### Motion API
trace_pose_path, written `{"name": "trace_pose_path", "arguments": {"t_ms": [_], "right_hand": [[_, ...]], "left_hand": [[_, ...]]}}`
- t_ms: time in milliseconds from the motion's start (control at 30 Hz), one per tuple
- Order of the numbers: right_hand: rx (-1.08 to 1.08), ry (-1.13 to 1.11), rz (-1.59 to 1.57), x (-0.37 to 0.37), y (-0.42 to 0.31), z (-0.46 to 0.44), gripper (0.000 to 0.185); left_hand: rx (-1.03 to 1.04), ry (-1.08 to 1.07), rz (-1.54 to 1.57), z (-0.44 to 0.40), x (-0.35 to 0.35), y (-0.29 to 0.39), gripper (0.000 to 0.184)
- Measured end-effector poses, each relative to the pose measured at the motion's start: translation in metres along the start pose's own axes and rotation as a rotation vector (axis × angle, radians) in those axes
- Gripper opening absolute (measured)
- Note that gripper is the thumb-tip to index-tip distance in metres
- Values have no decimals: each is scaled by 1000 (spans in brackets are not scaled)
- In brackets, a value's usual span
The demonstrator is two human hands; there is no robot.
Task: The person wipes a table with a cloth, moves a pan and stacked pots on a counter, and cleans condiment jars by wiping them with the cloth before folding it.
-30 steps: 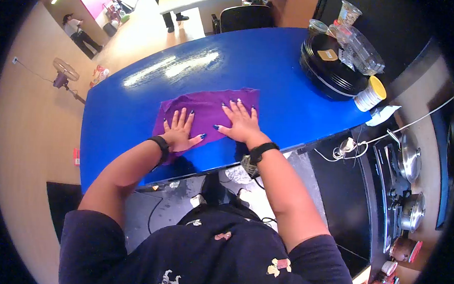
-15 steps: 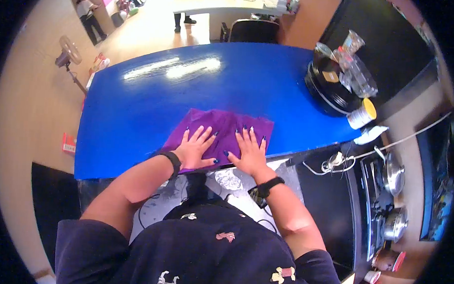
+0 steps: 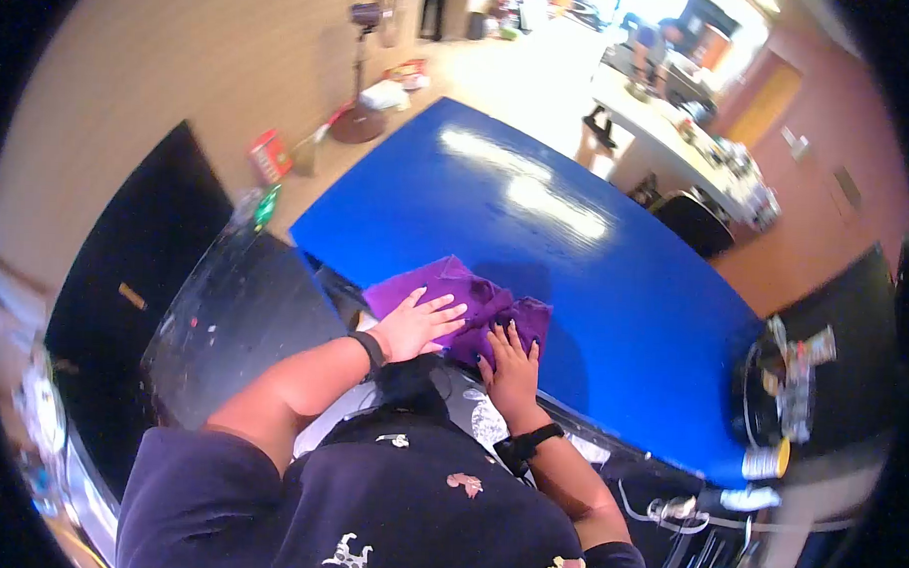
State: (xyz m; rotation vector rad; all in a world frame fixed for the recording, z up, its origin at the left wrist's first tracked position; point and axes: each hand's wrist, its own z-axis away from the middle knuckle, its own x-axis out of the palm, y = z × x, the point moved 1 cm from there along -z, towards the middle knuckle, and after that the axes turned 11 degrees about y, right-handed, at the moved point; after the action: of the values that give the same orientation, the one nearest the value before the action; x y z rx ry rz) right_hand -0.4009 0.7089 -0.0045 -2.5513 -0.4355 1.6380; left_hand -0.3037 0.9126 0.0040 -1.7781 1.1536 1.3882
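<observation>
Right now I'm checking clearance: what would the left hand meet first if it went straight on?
Likely the bunched part of the purple cloth just beyond the left hand, though depth is unclear.

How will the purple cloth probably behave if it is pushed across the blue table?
Probably floppy: the purple cloth gathers in soft folds between the left hand and the right hand. It looks thin, so likely light. Rolling or tipping seems unlikely, because it lies low on the blue table.

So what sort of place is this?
Possibly a small eatery or food-preparation room: a long cluttered counter stands beyond the blue table, whose right end holds a yellow-lidded tub and clear plastic packaging.
</observation>
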Motion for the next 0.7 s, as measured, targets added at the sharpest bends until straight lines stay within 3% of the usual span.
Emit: {"name": "trace_pose_path", "arguments": {"t_ms": [100, 133, 233, 267, 367, 500, 700], "right_hand": [[-173, -48, -101, 10, -27, -16, 42], [-238, -69, -136, 11, -36, -22, 42], [-328, -134, -324, 12, -54, -32, 40], [-440, -29, -341, 8, -61, -35, 40], [-453, -382, -346, -12, -70, -27, 41], [-522, -442, -491, -5, -74, 3, 35], [-865, -616, -525, 23, -92, 54, 33]], "left_hand": [[-177, 26, 73, 48, -9, -4, 53], [-184, 211, 64, 66, -12, -3, 48], [-457, 82, 186, 104, -42, 17, 40], [-438, 244, 141, 120, -41, 24, 35], [-653, 166, 202, 149, -55, 69, 34], [-860, 325, 231, 182, -45, 143, 34], [-1243, 271, 185, 217, -37, 265, 37]]}}
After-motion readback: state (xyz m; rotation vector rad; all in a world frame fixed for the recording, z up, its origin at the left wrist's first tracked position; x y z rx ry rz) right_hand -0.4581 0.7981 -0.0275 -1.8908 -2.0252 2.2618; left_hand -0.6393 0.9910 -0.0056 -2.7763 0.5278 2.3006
